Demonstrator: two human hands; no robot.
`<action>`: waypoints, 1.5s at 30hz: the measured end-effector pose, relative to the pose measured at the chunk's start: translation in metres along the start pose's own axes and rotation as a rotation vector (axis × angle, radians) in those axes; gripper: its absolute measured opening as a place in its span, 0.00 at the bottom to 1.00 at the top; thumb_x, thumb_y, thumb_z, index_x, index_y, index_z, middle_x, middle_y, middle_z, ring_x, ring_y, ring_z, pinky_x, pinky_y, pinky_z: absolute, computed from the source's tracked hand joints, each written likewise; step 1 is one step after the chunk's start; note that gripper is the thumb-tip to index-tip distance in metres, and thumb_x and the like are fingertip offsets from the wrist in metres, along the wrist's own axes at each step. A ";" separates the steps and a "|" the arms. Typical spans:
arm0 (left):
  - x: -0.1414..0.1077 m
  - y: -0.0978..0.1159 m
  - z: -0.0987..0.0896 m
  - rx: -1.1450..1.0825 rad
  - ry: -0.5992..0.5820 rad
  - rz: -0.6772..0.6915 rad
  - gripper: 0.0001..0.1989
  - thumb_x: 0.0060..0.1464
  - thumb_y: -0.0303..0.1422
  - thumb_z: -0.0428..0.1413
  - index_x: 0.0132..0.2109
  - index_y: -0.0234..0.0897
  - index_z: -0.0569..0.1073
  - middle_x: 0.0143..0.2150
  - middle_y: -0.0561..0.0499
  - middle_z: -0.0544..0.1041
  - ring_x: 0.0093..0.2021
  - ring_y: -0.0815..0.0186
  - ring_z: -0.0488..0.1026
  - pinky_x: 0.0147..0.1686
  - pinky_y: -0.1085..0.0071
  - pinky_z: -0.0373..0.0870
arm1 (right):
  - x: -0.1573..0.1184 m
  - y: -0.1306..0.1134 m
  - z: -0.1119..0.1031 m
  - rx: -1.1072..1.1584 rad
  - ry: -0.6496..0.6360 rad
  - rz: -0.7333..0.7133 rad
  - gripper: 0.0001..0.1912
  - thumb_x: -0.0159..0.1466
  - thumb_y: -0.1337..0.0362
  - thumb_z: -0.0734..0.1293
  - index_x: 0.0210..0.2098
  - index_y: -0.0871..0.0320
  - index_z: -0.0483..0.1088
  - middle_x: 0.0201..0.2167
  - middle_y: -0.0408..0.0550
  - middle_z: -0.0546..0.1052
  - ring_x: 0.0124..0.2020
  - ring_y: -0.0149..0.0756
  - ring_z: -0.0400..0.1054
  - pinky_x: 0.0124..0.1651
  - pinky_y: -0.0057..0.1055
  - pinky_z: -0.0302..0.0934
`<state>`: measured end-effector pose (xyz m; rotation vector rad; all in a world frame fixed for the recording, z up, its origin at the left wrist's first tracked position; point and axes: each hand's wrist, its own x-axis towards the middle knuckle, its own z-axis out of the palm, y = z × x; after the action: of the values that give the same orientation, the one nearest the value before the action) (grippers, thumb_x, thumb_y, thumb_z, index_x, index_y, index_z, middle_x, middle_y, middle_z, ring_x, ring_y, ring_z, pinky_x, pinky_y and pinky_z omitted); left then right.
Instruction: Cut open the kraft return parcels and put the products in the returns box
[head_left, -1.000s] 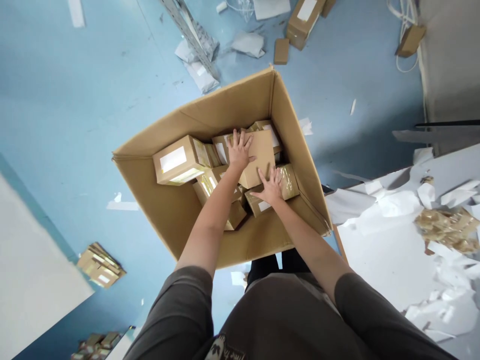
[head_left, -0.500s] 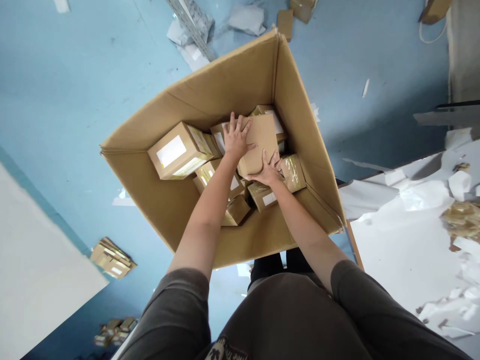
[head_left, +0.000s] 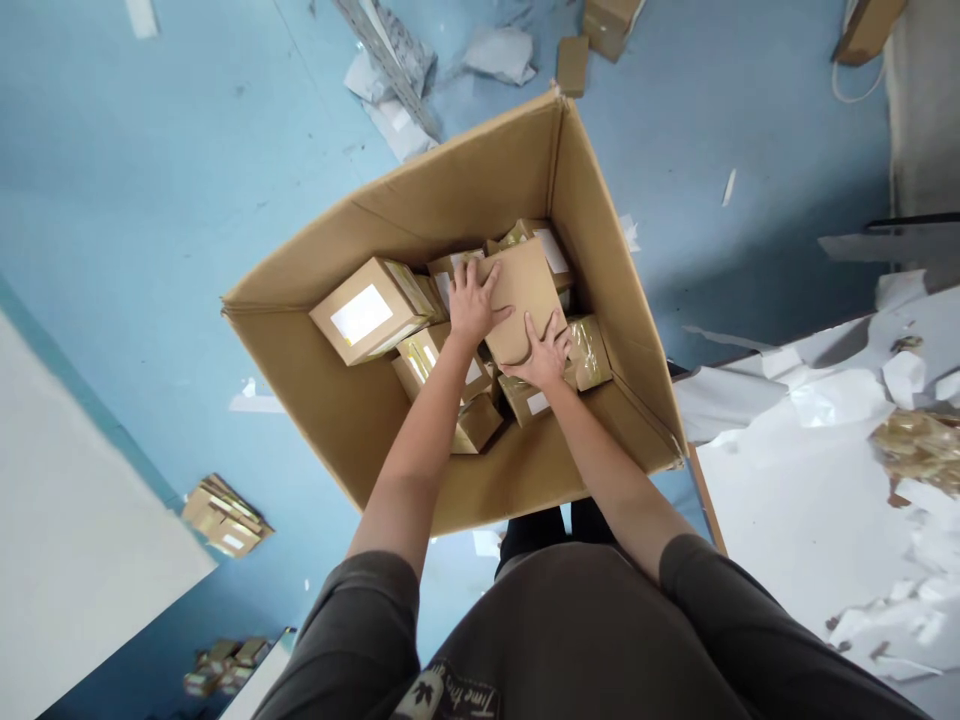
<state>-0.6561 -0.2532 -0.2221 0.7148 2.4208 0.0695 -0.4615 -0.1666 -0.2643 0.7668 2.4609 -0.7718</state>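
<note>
A large open carton (head_left: 300, 360) stands in front of me with several small cardboard boxes inside. One plain brown cardboard box (head_left: 529, 275) lies on top of the others, toward the carton's right side. My left hand (head_left: 474, 305) rests on its left part, fingers spread. On its lower edge lies my right hand (head_left: 546, 355), fingers also apart. To the left sits a box with a white label (head_left: 361, 315), tilted. A tape-covered box (head_left: 589, 350) is just right of my right hand. The undersides of both hands are hidden.
Grey plastic parcels (head_left: 501, 55) and a metal bar (head_left: 390, 65) lie on the blue floor beyond the carton. At right a white surface (head_left: 780, 520) carries crumpled paper. Flattened cardboard (head_left: 225, 515) lies at left, and a white panel (head_left: 82, 520) stands beside it.
The view has shifted slightly, so the carton sits a little lower in it. The plain box looks turned slightly; both hands remain on it.
</note>
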 end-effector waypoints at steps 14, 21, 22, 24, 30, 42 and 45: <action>-0.024 -0.005 -0.021 -0.125 -0.043 -0.065 0.48 0.66 0.51 0.57 0.83 0.37 0.52 0.83 0.34 0.54 0.83 0.38 0.46 0.75 0.43 0.55 | -0.048 -0.011 -0.022 -0.161 -0.055 -0.010 0.77 0.48 0.28 0.79 0.85 0.43 0.41 0.85 0.62 0.32 0.77 0.93 0.42 0.69 0.78 0.47; -0.070 0.007 -0.013 -0.148 0.080 -0.051 0.40 0.67 0.50 0.57 0.77 0.34 0.64 0.71 0.32 0.71 0.71 0.40 0.64 0.69 0.49 0.64 | -0.092 -0.003 -0.015 -0.266 -0.030 0.014 0.75 0.52 0.28 0.77 0.85 0.45 0.38 0.85 0.60 0.30 0.77 0.95 0.39 0.69 0.78 0.46; -0.081 0.008 -0.016 -0.154 0.102 -0.064 0.39 0.67 0.50 0.58 0.77 0.34 0.64 0.70 0.32 0.72 0.70 0.40 0.64 0.68 0.48 0.64 | -0.098 -0.004 -0.018 -0.272 -0.009 -0.010 0.75 0.52 0.29 0.77 0.85 0.45 0.38 0.85 0.59 0.29 0.77 0.96 0.38 0.69 0.79 0.46; -0.100 0.008 -0.025 -0.163 0.134 -0.073 0.39 0.67 0.50 0.58 0.76 0.35 0.64 0.69 0.33 0.72 0.68 0.39 0.65 0.67 0.48 0.65 | -0.110 -0.008 -0.025 -0.275 0.024 -0.051 0.74 0.53 0.30 0.77 0.85 0.45 0.38 0.85 0.57 0.28 0.77 0.97 0.36 0.69 0.80 0.45; -0.152 0.012 -0.069 -0.162 0.216 0.010 0.39 0.67 0.48 0.60 0.77 0.34 0.63 0.69 0.33 0.73 0.68 0.40 0.66 0.68 0.49 0.64 | -0.158 -0.026 -0.060 -0.259 0.096 -0.069 0.73 0.54 0.32 0.77 0.85 0.46 0.37 0.85 0.54 0.26 0.77 0.98 0.31 0.69 0.81 0.44; -0.304 0.101 -0.197 -0.196 0.401 0.196 0.39 0.66 0.49 0.61 0.76 0.37 0.65 0.68 0.34 0.75 0.68 0.39 0.68 0.68 0.47 0.67 | -0.326 -0.028 -0.200 -0.268 0.398 -0.137 0.73 0.51 0.31 0.79 0.85 0.44 0.44 0.86 0.54 0.30 0.77 0.97 0.32 0.69 0.81 0.44; -0.325 0.162 -0.202 -0.176 0.394 0.351 0.38 0.66 0.50 0.60 0.76 0.38 0.65 0.67 0.34 0.75 0.67 0.40 0.69 0.67 0.48 0.67 | -0.373 0.008 -0.215 -0.276 0.493 -0.037 0.75 0.51 0.30 0.79 0.85 0.45 0.41 0.85 0.56 0.29 0.76 0.98 0.33 0.69 0.79 0.46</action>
<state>-0.4760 -0.2571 0.1521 1.1205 2.5768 0.6083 -0.2308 -0.1647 0.0990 0.8876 2.9389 -0.2567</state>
